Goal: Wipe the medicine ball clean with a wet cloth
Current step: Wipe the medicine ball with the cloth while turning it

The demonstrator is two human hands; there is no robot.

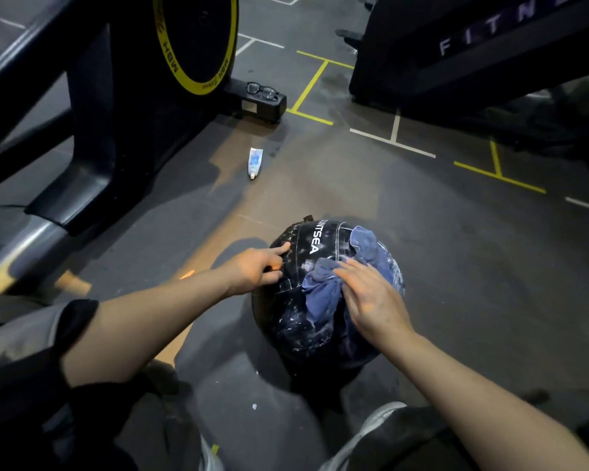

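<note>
Head view: medicine ball (306,321) lettered "NTSEA"; right hand (368,300) presses cloth (323,287).

The medicine ball (300,294) sits on the dark floor (473,266) in the lower middle of the frame. It is black with stitched panels, white lettering across its top, and whitish smears and streaks over much of its surface. A crumpled blue cloth (323,287) lies draped over the ball's upper right side, bunched near the middle and trailing down toward the near right edge.
</note>
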